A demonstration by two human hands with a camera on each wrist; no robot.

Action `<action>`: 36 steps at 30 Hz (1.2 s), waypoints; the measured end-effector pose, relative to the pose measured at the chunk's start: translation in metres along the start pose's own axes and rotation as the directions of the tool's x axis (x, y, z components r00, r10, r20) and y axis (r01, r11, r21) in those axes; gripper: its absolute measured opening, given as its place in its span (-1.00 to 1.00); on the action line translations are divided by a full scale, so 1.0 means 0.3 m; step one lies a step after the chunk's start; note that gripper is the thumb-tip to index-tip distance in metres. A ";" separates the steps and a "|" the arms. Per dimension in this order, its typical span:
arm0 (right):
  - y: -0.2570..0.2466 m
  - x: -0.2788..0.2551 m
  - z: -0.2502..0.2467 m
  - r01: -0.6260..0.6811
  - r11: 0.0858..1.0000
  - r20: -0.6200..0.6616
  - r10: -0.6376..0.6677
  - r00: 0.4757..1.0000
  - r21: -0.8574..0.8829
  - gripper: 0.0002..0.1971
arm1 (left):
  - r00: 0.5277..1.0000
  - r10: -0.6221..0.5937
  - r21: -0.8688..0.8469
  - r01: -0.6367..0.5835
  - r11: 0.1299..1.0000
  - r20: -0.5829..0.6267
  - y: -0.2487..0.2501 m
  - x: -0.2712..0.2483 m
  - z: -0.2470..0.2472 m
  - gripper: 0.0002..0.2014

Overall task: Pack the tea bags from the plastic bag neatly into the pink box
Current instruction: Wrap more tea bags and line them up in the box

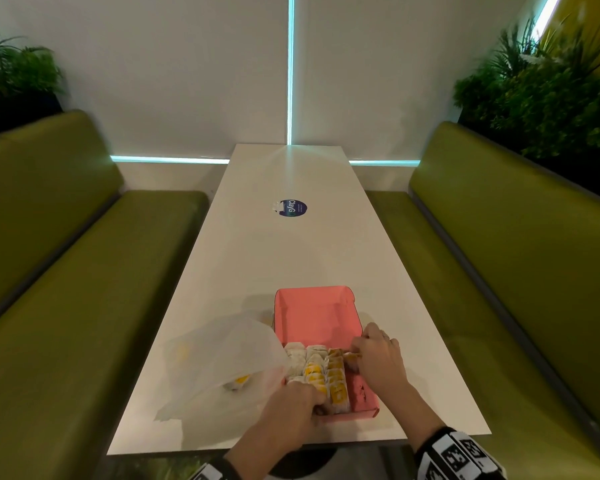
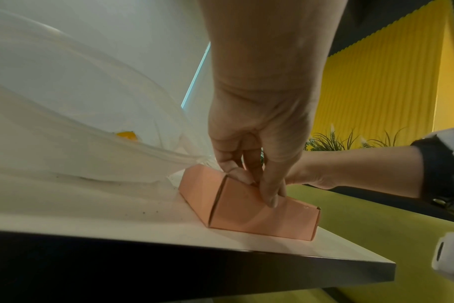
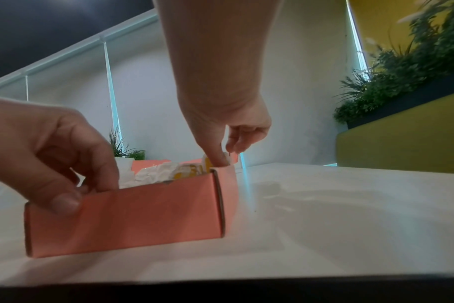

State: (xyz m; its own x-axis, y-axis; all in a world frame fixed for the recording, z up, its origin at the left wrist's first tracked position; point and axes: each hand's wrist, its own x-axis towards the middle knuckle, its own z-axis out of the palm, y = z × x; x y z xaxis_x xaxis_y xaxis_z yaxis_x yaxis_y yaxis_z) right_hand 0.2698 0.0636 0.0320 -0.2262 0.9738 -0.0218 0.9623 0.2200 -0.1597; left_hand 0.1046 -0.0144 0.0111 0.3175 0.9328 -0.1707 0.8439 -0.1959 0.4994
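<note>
Translucent plastic bag lies slumped on the white desk left of the pink box, touching its left wall, with at least one yellow-tagged tea bag inside and nearest the left hand, which grips the box's near-left corner. The box's long axis runs away from the person, its rows of tea bags filling the near half and the far half bare. The right hand pinches a tea bag at the right wall, probably seating it in the rightmost row.
</note>
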 end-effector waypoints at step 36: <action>0.013 -0.035 0.045 -0.076 0.980 -0.083 0.093 0.992 0.184 -0.77 | 1.000 0.018 0.008 -0.019 1.000 0.016 0.016 -0.027 -0.029 -0.77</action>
State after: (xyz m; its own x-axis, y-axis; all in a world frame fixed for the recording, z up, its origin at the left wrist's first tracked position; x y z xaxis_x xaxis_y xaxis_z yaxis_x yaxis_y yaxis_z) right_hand 0.2739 0.0536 0.0184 -0.1229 0.9914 0.0454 0.9324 0.1310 -0.3369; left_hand 0.1023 -0.0202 0.0223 0.3401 0.9239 -0.1754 0.8413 -0.2155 0.4957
